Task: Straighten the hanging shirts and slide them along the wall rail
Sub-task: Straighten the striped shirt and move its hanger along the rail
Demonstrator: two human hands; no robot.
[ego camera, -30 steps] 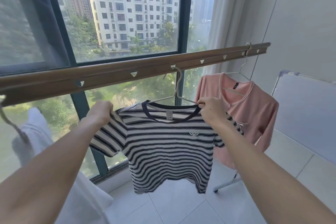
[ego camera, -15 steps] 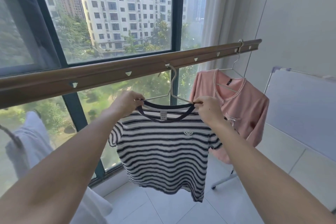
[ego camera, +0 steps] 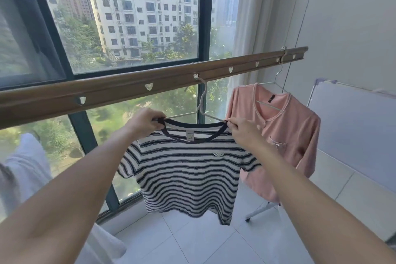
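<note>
Bright daylight is coming through the window (ego camera: 128, 17), washing out the sky and hazing the glass; wide-angle distortion is bowing the rail (ego camera: 150, 83); the pale garment (ego camera: 27, 163) at left edge is blurring; shadows staying soft

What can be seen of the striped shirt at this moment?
The striped shirt is a short-sleeved knit top with dark and white bands, a dark collar, a white neck label and a small chest emblem. It hangs front-on from a white hanger hooked into the wooden rail. The left hand and right hand pinch its shoulders at the collar. It overlaps the pink shirt beside it.
</note>
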